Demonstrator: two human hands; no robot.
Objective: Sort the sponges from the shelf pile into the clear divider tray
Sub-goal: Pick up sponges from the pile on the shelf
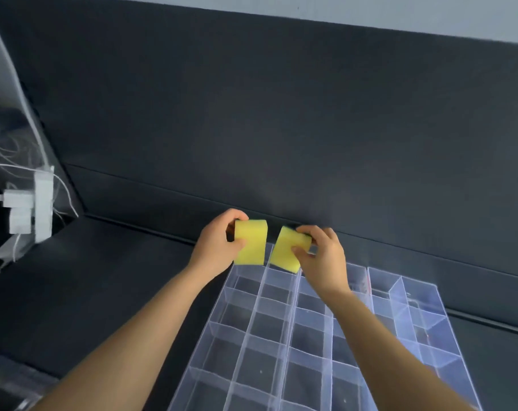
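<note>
The clear divider tray (293, 321) lay on a dark surface (103, 277), which showed through its many square compartments. Small reddish marks in the far right cells were too blurred to identify. Two yellow sponges were in view, one per hand, both held just above the tray's far end, near each other but apart. The left hand (216, 247) clasped the left sponge (252, 241) upright between thumb and curled fingers. The right hand (323, 256) pinched the right sponge (287, 250), tilted, likewise. One white power strip (41, 200) sat at the far left.
</note>
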